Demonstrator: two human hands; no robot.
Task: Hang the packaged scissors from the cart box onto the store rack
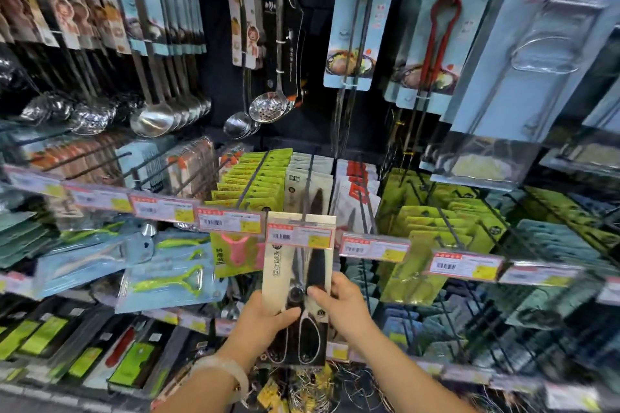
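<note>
A packaged pair of scissors [297, 278], on a pale card with black handles at the bottom, stands upright before the store rack. My left hand [265, 318] grips its lower left edge, thumb across the front. My right hand [342, 302] pinches its right edge. The card's top sits at the tip of a black rack hook [307, 191], behind a price tag [300, 235]. Matching scissor packs [307, 188] hang further back on that hook. The cart box is out of view.
Green packs [255, 178] hang left of the hook and white-and-red packs [355, 188] to its right. Ladles [157, 117] and tongs [359, 27] hang above. Blue peeler packs [167, 278] lie lower left. Price tags [466, 265] line the hook tips.
</note>
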